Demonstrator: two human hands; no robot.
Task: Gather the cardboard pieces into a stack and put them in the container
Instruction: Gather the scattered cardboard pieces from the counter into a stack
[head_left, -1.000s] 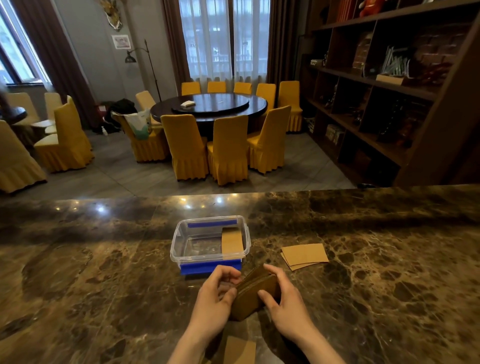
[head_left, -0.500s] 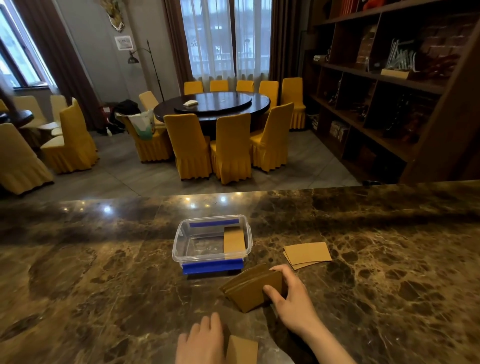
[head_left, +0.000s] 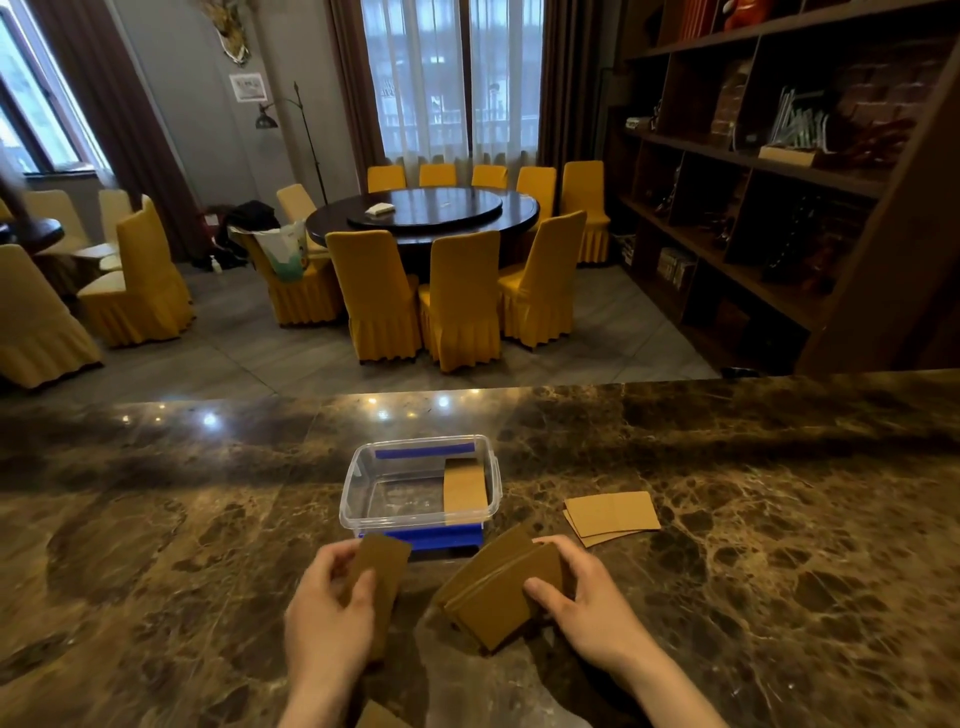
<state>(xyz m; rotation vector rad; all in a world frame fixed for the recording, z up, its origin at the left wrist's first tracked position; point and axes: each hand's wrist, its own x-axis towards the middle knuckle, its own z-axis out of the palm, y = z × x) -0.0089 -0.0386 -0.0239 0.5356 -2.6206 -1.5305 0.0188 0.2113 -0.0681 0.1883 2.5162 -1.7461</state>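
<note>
Your right hand (head_left: 587, 597) is clamped on the main stack (head_left: 501, 592), thumb on the near face, fingers over the far edge. The stack is tilted, its lower edge at or close to the counter (head_left: 779, 571), prob so you can square the edges and slide new pieces in. Your left hand (head_left: 332, 608) is pinching a single cardboard piece (head_left: 379, 577), thumb in front, fingers behind, held upright and clear of the stack, which looks like the next one to add.

The container (head_left: 421, 522), clear w/ blue tape strips, sits just beyond both hands, lid off. One piece (head_left: 465, 491) is already inside, leaning at the right side. A loose pair of pieces (head_left: 610, 514) lies flat on the counter to the right of the container, fanned a bit, not yet picked up. Another brown corner (head_left: 376, 717) shows at the bottom edge btw your arms; likely one more piece, can't tell for sure.

Judgement: you're mid-gather. Merge the left piece into the stack, then collect the right pair, then drop everything in the container.
</note>
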